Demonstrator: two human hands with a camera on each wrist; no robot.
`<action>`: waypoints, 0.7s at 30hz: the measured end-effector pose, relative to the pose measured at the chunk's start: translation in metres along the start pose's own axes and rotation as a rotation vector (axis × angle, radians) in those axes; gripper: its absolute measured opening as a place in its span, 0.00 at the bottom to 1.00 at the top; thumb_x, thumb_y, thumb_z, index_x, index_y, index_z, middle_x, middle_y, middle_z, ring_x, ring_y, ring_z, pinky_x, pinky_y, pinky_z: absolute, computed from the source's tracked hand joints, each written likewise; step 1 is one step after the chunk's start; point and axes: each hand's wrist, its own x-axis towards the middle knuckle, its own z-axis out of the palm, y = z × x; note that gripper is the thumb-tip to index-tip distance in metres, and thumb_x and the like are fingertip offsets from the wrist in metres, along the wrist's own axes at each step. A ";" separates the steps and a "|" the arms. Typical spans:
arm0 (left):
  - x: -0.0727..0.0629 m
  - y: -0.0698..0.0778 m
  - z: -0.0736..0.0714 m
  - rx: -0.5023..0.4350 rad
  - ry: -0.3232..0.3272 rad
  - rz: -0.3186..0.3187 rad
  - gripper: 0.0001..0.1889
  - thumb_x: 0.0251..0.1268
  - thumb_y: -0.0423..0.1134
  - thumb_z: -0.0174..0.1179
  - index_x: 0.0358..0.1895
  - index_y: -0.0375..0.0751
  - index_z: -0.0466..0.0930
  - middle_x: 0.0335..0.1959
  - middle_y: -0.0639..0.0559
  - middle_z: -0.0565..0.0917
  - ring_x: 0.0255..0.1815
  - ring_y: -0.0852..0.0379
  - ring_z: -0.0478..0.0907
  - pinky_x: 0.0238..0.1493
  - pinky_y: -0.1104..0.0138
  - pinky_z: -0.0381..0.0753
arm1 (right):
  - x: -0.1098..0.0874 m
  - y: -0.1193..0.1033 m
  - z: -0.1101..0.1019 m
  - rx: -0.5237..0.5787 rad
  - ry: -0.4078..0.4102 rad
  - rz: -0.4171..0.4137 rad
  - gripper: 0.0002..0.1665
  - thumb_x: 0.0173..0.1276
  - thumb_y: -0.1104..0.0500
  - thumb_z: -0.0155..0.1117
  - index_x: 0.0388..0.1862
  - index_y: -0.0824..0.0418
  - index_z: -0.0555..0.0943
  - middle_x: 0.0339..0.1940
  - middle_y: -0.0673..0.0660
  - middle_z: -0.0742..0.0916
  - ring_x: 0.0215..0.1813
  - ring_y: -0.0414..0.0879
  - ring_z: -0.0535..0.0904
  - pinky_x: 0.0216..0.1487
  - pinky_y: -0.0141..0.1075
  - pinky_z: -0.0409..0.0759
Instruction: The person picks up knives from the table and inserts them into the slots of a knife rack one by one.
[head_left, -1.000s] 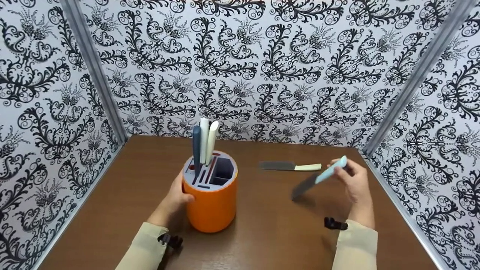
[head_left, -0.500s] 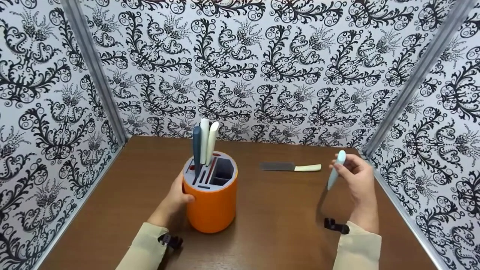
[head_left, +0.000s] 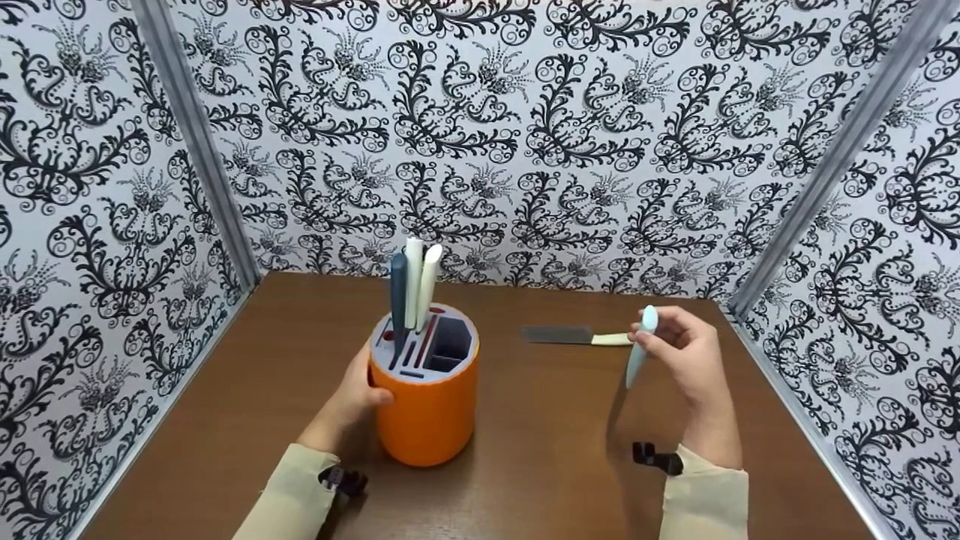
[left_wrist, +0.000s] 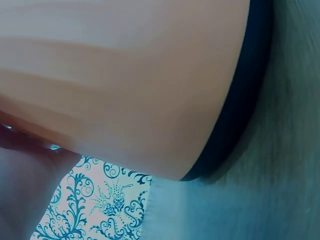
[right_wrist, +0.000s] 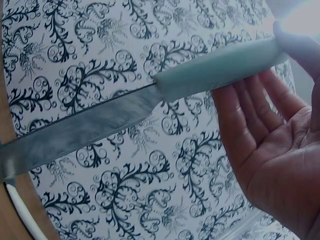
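Observation:
My left hand (head_left: 355, 394) grips the left side of an orange knife block (head_left: 426, 424), its thumb on the front. A dark blue-handled knife (head_left: 398, 300) and two with whitish handles (head_left: 413, 281) stand in slots of its grey top. The left wrist view is mostly filled by the block's wall (left_wrist: 125, 85). In my right hand (head_left: 686, 356), a light blue-handled knife (right_wrist: 220, 67) is pinched by the handle between thumb and fingers. In the head view its blade points down above the table, apart from the block. Behind it lies a knife with a cream handle (head_left: 609, 340).
The brown table (head_left: 540, 465) is enclosed by patterned walls (head_left: 480, 135) at the back and sides, with grey strips at the corners. In the block's top, an open compartment (head_left: 454, 337) and several narrow slots show beside the standing knives.
My right hand swung the light blue-handled knife from a slant to nearly upright, then moved it left, in front of the lying knife's handle. The left hand keeps its hold on the block.

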 end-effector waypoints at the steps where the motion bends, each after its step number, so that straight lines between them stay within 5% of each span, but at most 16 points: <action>1: 0.000 0.001 0.000 -0.007 -0.001 -0.001 0.66 0.50 0.69 0.78 0.88 0.49 0.50 0.79 0.48 0.72 0.73 0.55 0.75 0.75 0.68 0.73 | 0.000 -0.002 0.002 -0.016 0.001 0.014 0.19 0.65 0.81 0.67 0.48 0.64 0.88 0.36 0.55 0.94 0.37 0.43 0.92 0.40 0.33 0.90; 8: -0.001 0.008 0.004 -0.051 0.010 0.008 0.64 0.54 0.62 0.79 0.87 0.44 0.49 0.79 0.52 0.71 0.72 0.57 0.74 0.75 0.69 0.73 | -0.003 -0.010 0.017 -0.088 -0.036 0.076 0.17 0.64 0.79 0.70 0.50 0.68 0.86 0.35 0.54 0.93 0.36 0.43 0.92 0.36 0.33 0.90; 21: 0.004 0.024 0.011 -0.018 0.084 0.089 0.59 0.60 0.64 0.74 0.84 0.36 0.53 0.76 0.45 0.73 0.70 0.54 0.75 0.73 0.68 0.76 | -0.007 -0.016 0.036 -0.126 -0.109 0.091 0.18 0.62 0.76 0.74 0.52 0.71 0.84 0.40 0.62 0.93 0.38 0.47 0.91 0.37 0.36 0.90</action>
